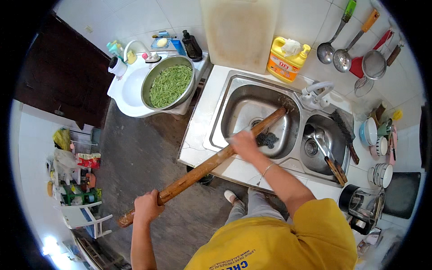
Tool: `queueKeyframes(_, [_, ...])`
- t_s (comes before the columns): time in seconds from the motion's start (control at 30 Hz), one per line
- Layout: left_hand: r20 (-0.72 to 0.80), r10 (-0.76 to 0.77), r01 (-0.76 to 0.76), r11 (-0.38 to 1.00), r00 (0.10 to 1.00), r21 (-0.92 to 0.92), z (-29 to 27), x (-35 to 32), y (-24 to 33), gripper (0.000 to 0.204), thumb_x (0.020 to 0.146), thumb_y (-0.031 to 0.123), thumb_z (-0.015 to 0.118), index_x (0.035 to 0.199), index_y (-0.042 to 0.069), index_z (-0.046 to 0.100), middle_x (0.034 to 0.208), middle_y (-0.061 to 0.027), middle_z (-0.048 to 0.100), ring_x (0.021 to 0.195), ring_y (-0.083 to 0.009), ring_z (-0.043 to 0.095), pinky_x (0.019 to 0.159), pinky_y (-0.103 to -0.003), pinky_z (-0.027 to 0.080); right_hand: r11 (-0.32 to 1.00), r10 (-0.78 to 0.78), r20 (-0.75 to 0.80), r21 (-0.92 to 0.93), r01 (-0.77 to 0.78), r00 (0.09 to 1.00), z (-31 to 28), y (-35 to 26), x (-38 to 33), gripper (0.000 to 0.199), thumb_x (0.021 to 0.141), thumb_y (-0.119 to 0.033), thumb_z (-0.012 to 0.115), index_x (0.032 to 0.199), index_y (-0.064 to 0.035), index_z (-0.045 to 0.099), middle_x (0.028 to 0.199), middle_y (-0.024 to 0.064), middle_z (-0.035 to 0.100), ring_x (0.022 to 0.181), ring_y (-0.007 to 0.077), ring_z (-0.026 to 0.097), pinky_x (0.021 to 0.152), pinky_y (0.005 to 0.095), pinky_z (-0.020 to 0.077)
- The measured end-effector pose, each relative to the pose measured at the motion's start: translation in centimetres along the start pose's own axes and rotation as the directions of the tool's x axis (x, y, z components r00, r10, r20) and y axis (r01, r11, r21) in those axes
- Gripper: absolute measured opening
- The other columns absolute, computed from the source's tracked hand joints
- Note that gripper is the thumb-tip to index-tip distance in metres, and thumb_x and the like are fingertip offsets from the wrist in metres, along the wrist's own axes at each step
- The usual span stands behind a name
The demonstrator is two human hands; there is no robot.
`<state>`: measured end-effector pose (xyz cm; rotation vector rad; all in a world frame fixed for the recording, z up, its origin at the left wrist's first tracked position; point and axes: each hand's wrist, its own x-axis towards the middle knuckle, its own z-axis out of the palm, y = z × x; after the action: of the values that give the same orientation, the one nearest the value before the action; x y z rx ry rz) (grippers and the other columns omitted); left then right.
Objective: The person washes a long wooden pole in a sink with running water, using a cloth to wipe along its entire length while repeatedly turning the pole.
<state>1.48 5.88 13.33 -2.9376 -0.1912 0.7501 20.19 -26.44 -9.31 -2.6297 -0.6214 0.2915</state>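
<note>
A long, thick wooden rolling pin (193, 176) slants from over the floor up to the large basin of the steel sink (216, 135). Near its lower end, my left hand (148, 208) is closed around the wood. Further up, above the basin's front edge, my right hand (244, 145) wraps the pin, slightly blurred. The pin's far end reaches over the basin's back right part. Under it, next to the drain, lies a dark scouring pad (267, 140). A white faucet (317, 92) stands behind the two basins.
Left of the sink, a steel bowl of cut green beans (168, 85) rests on a white washbasin (131, 87). The small basin holds long-handled utensils (325, 150); a brush (344, 132) lies on its right rim. A yellow jug (288, 59) stands behind; a blender jar (365, 202) is at right.
</note>
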Motion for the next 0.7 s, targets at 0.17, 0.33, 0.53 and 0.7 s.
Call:
queueKeyframes(0.17, [-0.142,-0.108,0.101,0.993,0.984,-0.056,0.1,-3.3,-5.1,0.042,0.059,0.026,0.080,0.093,0.009,0.062,0.086,-0.0099,0.064,0.083,-0.0306,0.061,0.073,-0.044,0.045,0.992,0.101,-0.156,-0.054,-0.110,0.983,2.4,8.1,1.6,0.029,0.089,-0.031,0.050,0.100,-0.0095,0.066,0.110,0.0086,0.061,0.115,0.0263,0.047,0.103,0.0526,0.0254])
queueKeyframes(0.33, [-0.506,-0.219,0.052,0.945,0.835,-0.322,1.3,-6.5,-9.2,0.049,0.058,0.027,0.083,0.096,0.004,0.063,0.088,-0.0123,0.062,0.081,-0.0301,0.060,0.074,-0.041,0.046,0.975,0.199,-0.324,-0.033,-0.222,0.925,2.8,6.0,0.3,0.032,0.087,-0.029,0.055,0.111,-0.0088,0.061,0.123,0.0096,0.055,0.123,0.0271,0.041,0.110,0.0559,0.0139])
queueKeyframes(0.53, [-0.207,-0.767,-0.510,-0.177,0.608,-0.842,10.5,-4.9,-13.6,0.013,0.085,0.015,0.060,0.082,0.003,0.057,0.084,-0.0081,0.060,0.075,-0.0212,0.058,0.079,-0.037,0.049,0.980,-0.141,-0.377,0.076,0.182,0.915,0.4,-5.7,-2.6,0.044,0.072,-0.017,0.067,0.112,-0.0080,0.054,0.109,0.0145,0.052,0.107,0.0342,0.046,0.098,0.0505,0.0301])
queueKeyframes(0.7, [-0.049,-0.841,-0.773,-0.471,0.539,-0.424,8.4,-2.1,-11.1,0.015,0.090,0.017,0.053,0.080,0.005,0.054,0.077,-0.0093,0.056,0.075,-0.0224,0.058,0.084,-0.043,0.051,0.796,-0.358,-0.431,0.322,0.512,0.828,0.7,-22.8,-2.5,0.039,0.062,-0.011,0.067,0.100,-0.0098,0.062,0.089,0.0098,0.061,0.087,0.0303,0.058,0.077,0.0446,0.0404])
